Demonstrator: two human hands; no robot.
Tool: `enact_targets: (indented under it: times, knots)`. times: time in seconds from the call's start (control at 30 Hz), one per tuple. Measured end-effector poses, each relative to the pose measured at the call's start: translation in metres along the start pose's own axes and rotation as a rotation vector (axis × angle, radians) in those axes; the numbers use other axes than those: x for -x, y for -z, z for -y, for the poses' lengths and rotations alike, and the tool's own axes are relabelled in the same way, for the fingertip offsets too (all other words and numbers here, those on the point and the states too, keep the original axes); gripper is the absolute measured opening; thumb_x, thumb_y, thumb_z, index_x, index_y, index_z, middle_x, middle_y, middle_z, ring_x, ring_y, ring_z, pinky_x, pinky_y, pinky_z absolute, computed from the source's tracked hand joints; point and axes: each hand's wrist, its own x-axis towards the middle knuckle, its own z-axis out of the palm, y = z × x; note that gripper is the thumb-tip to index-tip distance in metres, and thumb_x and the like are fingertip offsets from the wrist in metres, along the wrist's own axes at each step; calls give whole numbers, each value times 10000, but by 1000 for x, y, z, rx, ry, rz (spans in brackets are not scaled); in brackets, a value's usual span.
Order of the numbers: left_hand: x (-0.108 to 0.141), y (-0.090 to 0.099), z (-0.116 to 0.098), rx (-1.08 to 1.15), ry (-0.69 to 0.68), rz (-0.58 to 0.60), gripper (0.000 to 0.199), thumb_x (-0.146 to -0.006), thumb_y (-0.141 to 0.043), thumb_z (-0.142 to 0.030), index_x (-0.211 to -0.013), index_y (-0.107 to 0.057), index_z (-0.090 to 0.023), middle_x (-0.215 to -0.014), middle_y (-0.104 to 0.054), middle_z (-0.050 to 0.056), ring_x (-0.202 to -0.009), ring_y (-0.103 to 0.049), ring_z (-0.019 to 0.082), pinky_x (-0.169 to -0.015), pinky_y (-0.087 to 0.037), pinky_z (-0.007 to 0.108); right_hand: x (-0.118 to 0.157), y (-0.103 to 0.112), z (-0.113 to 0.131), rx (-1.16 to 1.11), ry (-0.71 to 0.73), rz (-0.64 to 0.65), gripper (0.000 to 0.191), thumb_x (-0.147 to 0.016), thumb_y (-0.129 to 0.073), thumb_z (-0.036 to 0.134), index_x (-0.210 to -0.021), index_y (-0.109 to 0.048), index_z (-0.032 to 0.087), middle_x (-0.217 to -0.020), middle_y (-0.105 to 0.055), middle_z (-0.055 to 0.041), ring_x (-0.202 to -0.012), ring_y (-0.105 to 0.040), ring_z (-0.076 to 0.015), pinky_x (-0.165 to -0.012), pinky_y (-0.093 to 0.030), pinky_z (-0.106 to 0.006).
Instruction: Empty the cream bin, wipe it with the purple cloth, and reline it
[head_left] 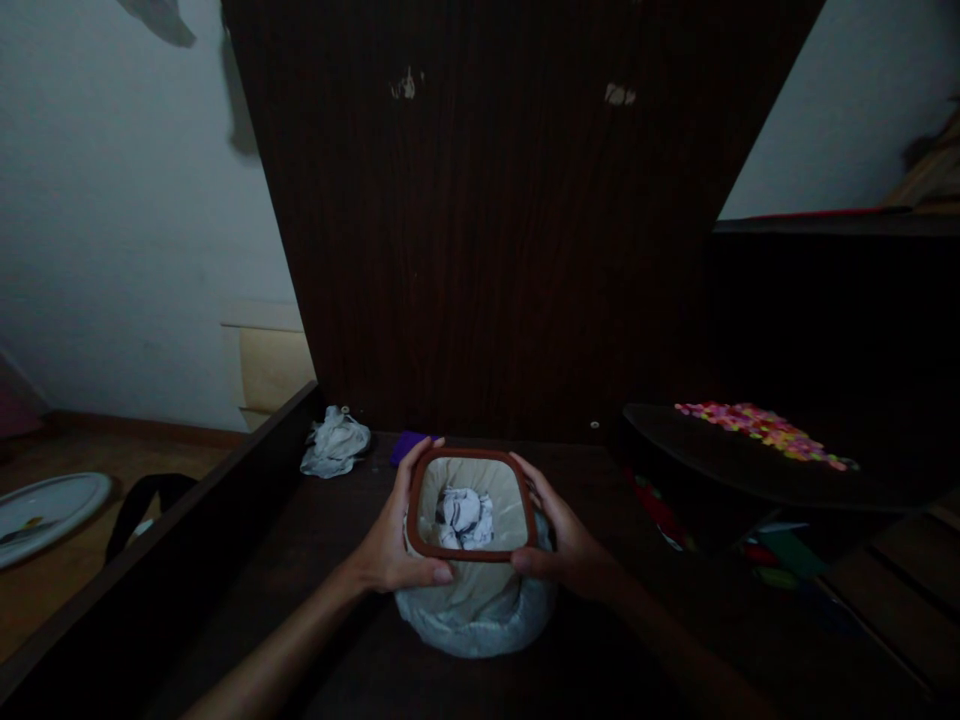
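Note:
Both hands grip a small bin with a brown rounded-square rim in the lower middle of the head view. My left hand is closed on the left side of the rim, its thumb along the near edge. On the right side my right hand does the same, thumb on the near corner. A pale plastic bin liner lines the inside and hangs out below the rim, bunched around the bin. Crumpled white paper with dark marks lies inside. The bin's lower body is hidden by the liner.
A crumpled whitish plastic bag and a purple piece lie behind the bin on the dark wooden surface. A tall dark panel stands at the back. Rightward, colourful small pieces cover part of a dark shelf. A white plate is at left.

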Motion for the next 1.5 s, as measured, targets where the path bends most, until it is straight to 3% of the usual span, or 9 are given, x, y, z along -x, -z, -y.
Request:
enact_targets:
  times: [0.13,0.3,0.5,0.63,0.73,1.0,1.5]
  knots:
    - [4,2,-8,-22,2,-26,1376,-577,-904,-680,-1624,-112,-269,-1626,-319,200,-1481,-373,480,-1193,-376,631,-3,-4,8,73,-57,20,1274,-641,-861,685,-1631,-189,247,-1676,-298,-198,-1535,-302,-400,-1228,-270,-612]
    - [7,5,-9,-53,-24,-44,1276,-621,-881,-649,-1602,-173,-245,-1573,-388,198,-1436,-437,469,-1171,-405,623,-14,0,41,330,-61,55,1297,-639,-891,607,-1652,-160,257,-1719,-186,-172,-1561,-234,-398,-1246,-239,-616]
    - [7,6,-5,-53,-74,-39,1157,-639,-891,-601,-1538,-254,-247,-1503,-467,187,-1389,-499,435,-1182,-381,619,-34,-6,71,574,3,175,1355,-581,-908,630,-1653,-199,203,-1656,-305,-209,-1526,-291,-414,-1239,-256,-616]
    - [6,5,-7,-41,-95,-33,1122,-660,-886,-581,-1526,-251,-254,-1494,-481,184,-1381,-518,429,-1174,-396,616,-42,-11,73,693,23,209,1408,-544,-916,642,-1652,-204,145,-1608,-350,-236,-1495,-330,-414,-1230,-288,-588]
    - [7,4,-3,-24,-90,-53,1138,-646,-900,-583,-1522,-251,-257,-1499,-476,186,-1386,-515,427,-1180,-394,611,-44,-11,71,691,37,230,1417,-540,-925,625,-1661,-182,178,-1594,-359,-227,-1482,-349,-415,-1222,-293,-594]
    - [9,0,8,-34,-42,-60,1463,-522,-958,-632,-1619,-60,-271,-1578,-396,203,-1475,-399,459,-1233,-285,663,-44,-9,71,680,62,252,1386,-544,-927,610,-1653,-213,186,-1593,-360,-217,-1481,-349,-412,-1218,-302,-575]
    - [14,5,15,-150,-18,-72,1334,-573,-932,-597,-1610,-172,-240,-1515,-471,171,-1429,-452,440,-1220,-333,650,-47,-13,80,714,96,192,1140,-519,-936,552,-1500,-446,241,-1368,-535,-151,-1277,-545,-377,-1103,-432,-562]
